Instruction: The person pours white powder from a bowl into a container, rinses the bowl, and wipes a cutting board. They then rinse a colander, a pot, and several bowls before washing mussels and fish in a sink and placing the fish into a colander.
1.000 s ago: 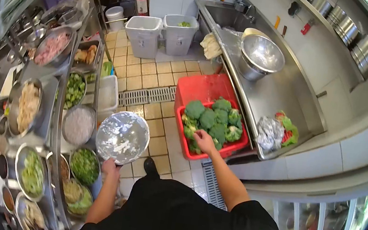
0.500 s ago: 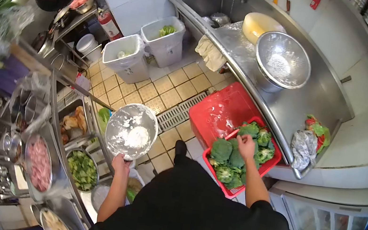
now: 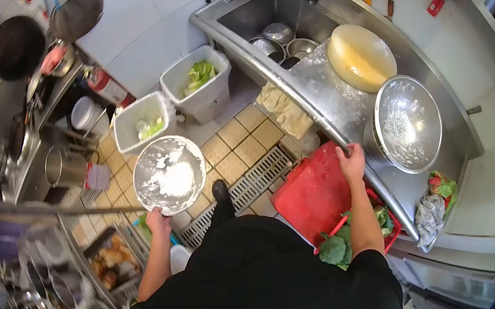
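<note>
Head: bowl (image 3: pixel 150 173); white residue (image 3: pixel 178 184) inside

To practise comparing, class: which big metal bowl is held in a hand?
The white-smeared bowl, gripped by the left hand; the shiny bowl on the steel counter stands unheld.
</note>
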Tool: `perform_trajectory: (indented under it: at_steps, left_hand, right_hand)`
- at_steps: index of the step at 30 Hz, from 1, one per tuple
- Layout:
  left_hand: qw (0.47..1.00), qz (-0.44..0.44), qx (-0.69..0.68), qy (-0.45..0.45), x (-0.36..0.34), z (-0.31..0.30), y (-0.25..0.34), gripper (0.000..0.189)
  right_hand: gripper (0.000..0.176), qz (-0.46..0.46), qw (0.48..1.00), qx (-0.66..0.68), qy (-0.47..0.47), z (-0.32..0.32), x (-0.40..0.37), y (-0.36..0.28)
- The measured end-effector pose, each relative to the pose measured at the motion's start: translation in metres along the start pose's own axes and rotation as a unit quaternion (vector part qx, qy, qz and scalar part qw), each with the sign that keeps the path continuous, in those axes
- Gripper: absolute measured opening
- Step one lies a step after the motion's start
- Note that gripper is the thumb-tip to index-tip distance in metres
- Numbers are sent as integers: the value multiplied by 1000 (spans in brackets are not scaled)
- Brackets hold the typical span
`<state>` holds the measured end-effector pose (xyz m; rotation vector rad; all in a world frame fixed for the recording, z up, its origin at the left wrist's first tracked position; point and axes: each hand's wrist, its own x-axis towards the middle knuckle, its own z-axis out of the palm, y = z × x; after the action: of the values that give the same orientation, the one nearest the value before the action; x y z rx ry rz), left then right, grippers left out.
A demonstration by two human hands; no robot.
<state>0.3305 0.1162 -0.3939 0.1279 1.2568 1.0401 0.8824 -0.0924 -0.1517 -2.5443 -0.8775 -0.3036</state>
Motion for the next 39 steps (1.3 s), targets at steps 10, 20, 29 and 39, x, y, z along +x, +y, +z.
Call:
perform_trajectory:
  at_steps: [10,20,29,39]
  left_hand:
    - [945,59,174,-269,141,391,145,33]
    - [908,-4,234,-347,209,724,76,26]
    - [855,-110,378,-338,232,892,-88,28]
    - [588,112,665,-446,304,962,-149,41]
  right_hand:
    - [28,121,974,66,182,68,14,-86]
    - [21,79,974,98,190,134,137,-149]
    - [19,301,926,149,173,215,223,-203]
    - [23,454,880,-2,138,219,250,-203]
